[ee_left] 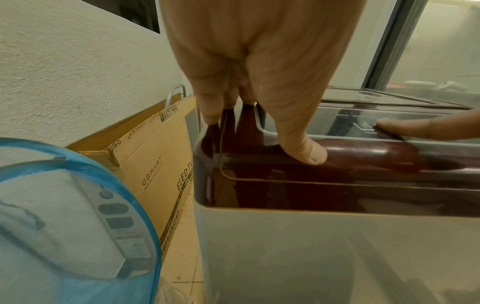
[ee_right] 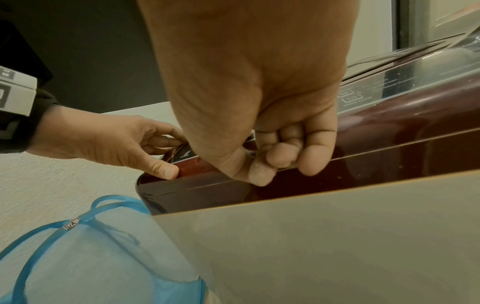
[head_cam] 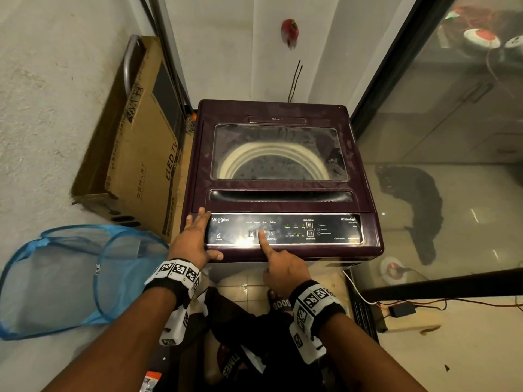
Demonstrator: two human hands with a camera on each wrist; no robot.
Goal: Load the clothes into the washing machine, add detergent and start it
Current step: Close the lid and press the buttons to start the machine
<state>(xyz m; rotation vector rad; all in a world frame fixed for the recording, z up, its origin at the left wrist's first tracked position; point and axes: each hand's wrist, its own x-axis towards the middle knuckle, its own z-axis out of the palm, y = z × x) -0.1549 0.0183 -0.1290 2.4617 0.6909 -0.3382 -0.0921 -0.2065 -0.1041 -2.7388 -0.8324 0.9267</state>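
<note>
The maroon top-loading washing machine [head_cam: 365, 176] stands in front of me with its glass lid [head_cam: 278, 137] down; something dark lies in the drum [head_cam: 271, 168]. Small green lights glow on the control panel [head_cam: 325, 230]. My right hand [head_cam: 267, 257] presses a button beside the Start/Pause label with its straight index finger [ee_left: 405, 128], while its other fingers [ee_right: 285, 152] are curled in and hold nothing. My left hand [head_cam: 198, 236] rests on the machine's front left corner, fingers flat on top and thumb [ee_left: 309, 152] over the front edge.
An empty blue mesh hamper [head_cam: 70, 278] stands at the left. A large cardboard TV box [head_cam: 141, 154] leans on the wall beside the machine. A glass door [head_cam: 452, 137] closes the right side. An orange and white packet [head_cam: 150, 380] lies by my feet.
</note>
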